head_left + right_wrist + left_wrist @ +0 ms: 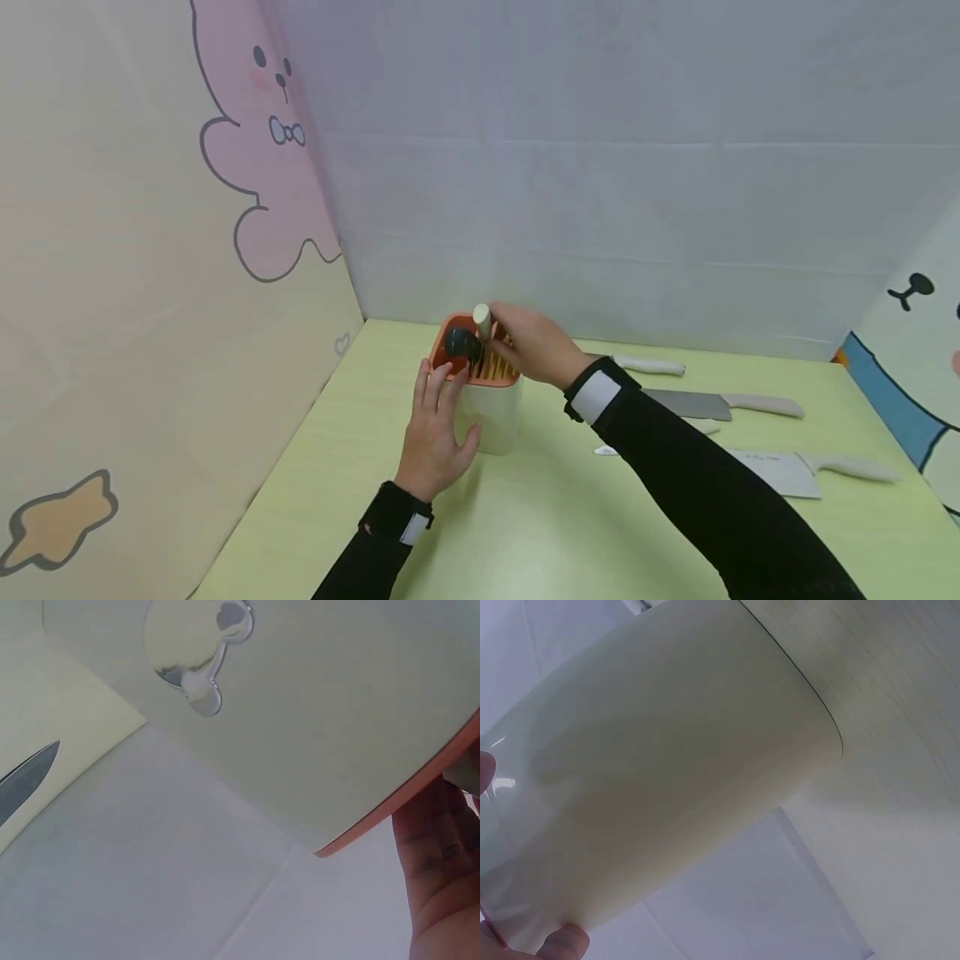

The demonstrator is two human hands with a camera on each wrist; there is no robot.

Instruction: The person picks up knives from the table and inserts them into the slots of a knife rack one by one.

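Note:
A cream knife block (pixel 491 421) with an orange rim and slotted top stands near the back of the table. My left hand (pixel 437 442) spreads its fairly straight fingers against the block's left front, fingertips right at the rim. In the left wrist view its thumb (pixel 566 943) touches the block's wall. My right hand (pixel 536 343) pinches a thick, pale handle (pixel 482 320) over the slots, likely a knife's; whatever lies below the handle is hidden. A dark rounded thing (pixel 462 342) sticks up from the block's left compartment. The right wrist view shows the orange rim (pixel 397 799) beside my right fingers.
Several knives with pale handles lie on the table to the right, among them a grey-bladed cleaver (pixel 690 404) and a nearer, broad cleaver (pixel 783 473). A knife (pixel 648 365) lies behind them. My right forearm partly covers them. A pale wall (pixel 600 208) rises behind the table.

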